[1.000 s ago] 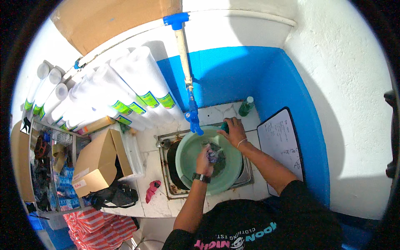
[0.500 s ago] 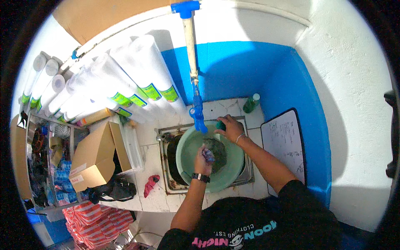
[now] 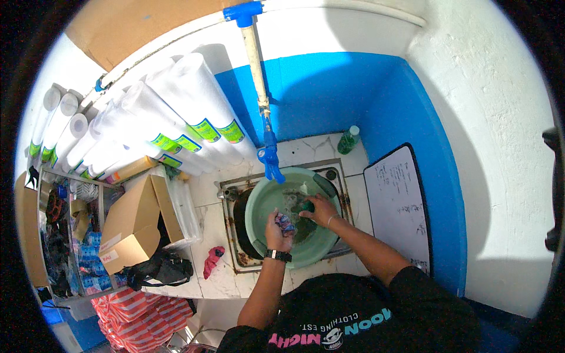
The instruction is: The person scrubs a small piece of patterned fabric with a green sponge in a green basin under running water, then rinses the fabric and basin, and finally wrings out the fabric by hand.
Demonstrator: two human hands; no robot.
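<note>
You have one green basin [image 3: 262, 215] sitting in one sink [image 3: 235, 259], under one blue tap [image 3: 269, 159]. Your left hand [image 3: 278, 230] is closed around one small multicoloured cloth [image 3: 285, 222], held over the basin's left half. Your right hand [image 3: 318, 209] curls over one dark green item [image 3: 308, 206] just beside it; how firmly, you cannot tell. One green bottle [image 3: 348, 140] stands behind the sink

Your pale green basin [image 3: 265, 206] is the landmark: a blue tap [image 3: 271, 162] hangs above it, a green bottle [image 3: 348, 140] beyond it, a pink rag [image 3: 213, 260] left of it, and a multicoloured cloth [image 3: 285, 223] inside it.
</note>
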